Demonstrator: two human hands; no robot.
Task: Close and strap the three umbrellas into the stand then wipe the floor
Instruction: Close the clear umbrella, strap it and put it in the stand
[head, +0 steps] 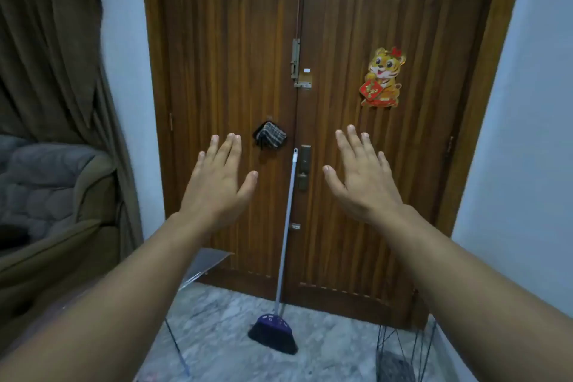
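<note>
- Fingers straight and lightly spread on both sides: the left hand (217,183) and the right hand (361,177) are raised palms-down in front of the brown panelled wooden double door (223,40), gripping nothing and touching nothing.
- Both forearms reach forward from the bottom corners, roughly level with each other, with a gap between the hands.
- Straight down that gap stands a purple-headed broom with a pale metal handle (286,226), propped against the door seam, bristles on the grey marbled stone floor (232,335).
- Task things? At lower left a clear plastic umbrella canopy (207,262) looks open, its thin dark rib angling down to the floor.
- At lower right, a black wire-framed stand (400,350) sits by the wall; I can't tell what, if anything, is inside it.
- The other two umbrellas are out of view.
- A dark checked cloth (269,135) hangs on the door just beside the left fingertips.
- My read: nothing closed or strapped yet, so closing, strapping and wiping all seem to lie ahead.
</note>
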